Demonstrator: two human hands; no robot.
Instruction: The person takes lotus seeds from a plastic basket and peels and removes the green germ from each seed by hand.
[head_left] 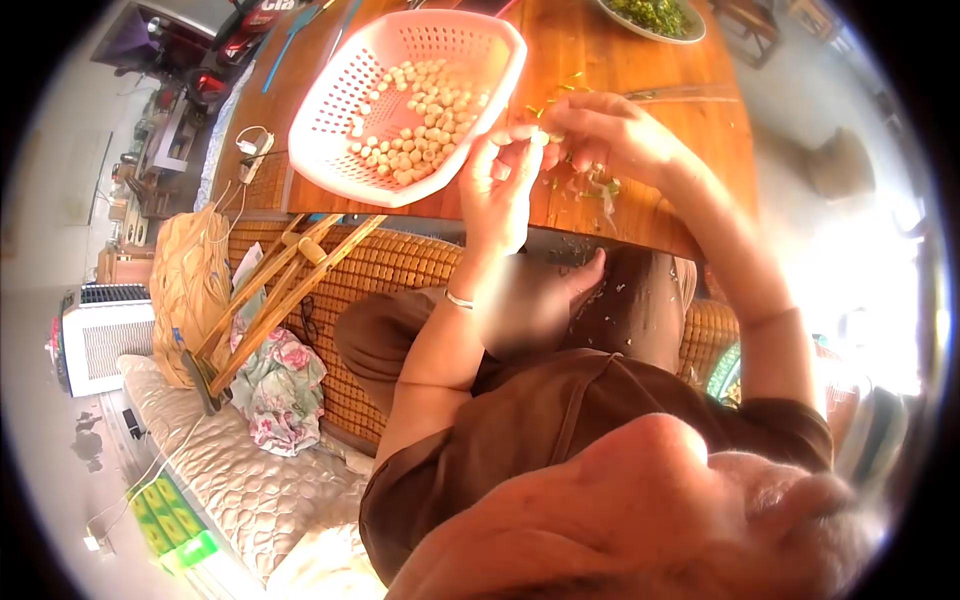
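Observation:
My left hand (503, 185), with a bracelet at its wrist, is raised over the table edge, thumb and forefinger pinched on a small pale seed (540, 137). My right hand (618, 135) meets it from the right, its fingers closed at the same spot. What the right fingers grip is too small to make out. Left of my hands a pink perforated basket (330, 150) holds many pale round seeds (430, 120). Under and beside my right hand, green and whitish scraps (606, 190) lie scattered on the wooden table (680, 200).
A plate (690, 38) of chopped green bits stands at the table's far side. A power strip (257, 158) with cables sits at the left edge. Wooden crutches (290, 290) and a floral cloth (280, 385) rest on the woven seat (385, 262) to the left.

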